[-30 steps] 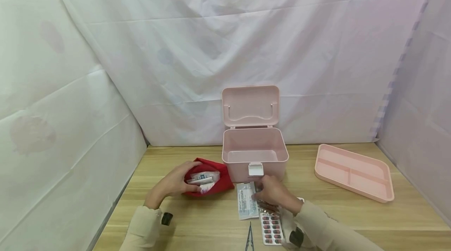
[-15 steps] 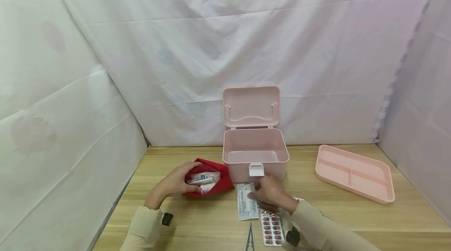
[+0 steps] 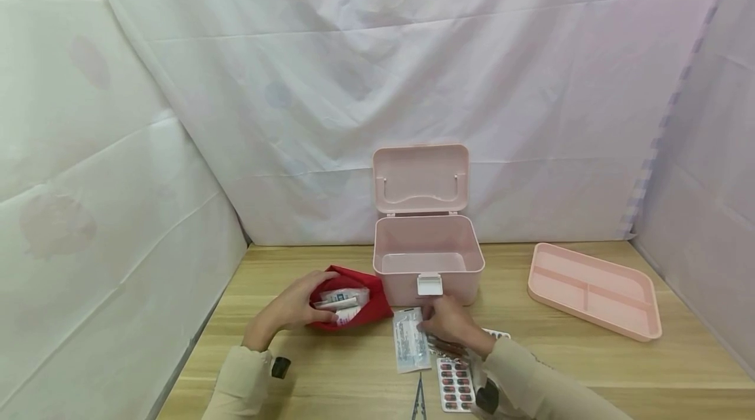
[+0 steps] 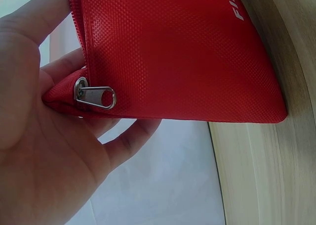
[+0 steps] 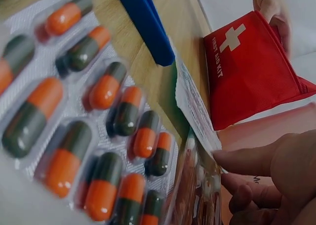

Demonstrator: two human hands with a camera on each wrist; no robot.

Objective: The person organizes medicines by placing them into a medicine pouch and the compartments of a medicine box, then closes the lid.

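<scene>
A red first aid pouch (image 3: 377, 302) stands with its mouth spread and white packets (image 3: 345, 302) inside. My left hand (image 3: 290, 307) holds its left end, thumb and fingers at the rim. In the left wrist view the silver zipper pull (image 4: 98, 96) lies near the palm. My right hand (image 3: 454, 322) pinches the upper right edge of a flat white printed packet (image 3: 411, 341), its thumb on the edge in the right wrist view. Beneath that hand lie brown, glassy slim tubes (image 5: 200, 198) in clear packaging. Nearby rests a capsule blister pack (image 3: 455, 386), its capsules orange and dark green close up.
Behind the packet stands a pink box (image 3: 404, 287), lid raised and white latch hanging in front. A pink divided tray (image 3: 557, 299) lies at the right. Blue tweezers (image 3: 418, 400) lie at the near edge. Another blister pack (image 3: 498, 333) shows partly behind the right wrist.
The white packet has shifted slightly toward me and to the left, with my right fingers at its edge. My left hand and the pouch have stayed put.
</scene>
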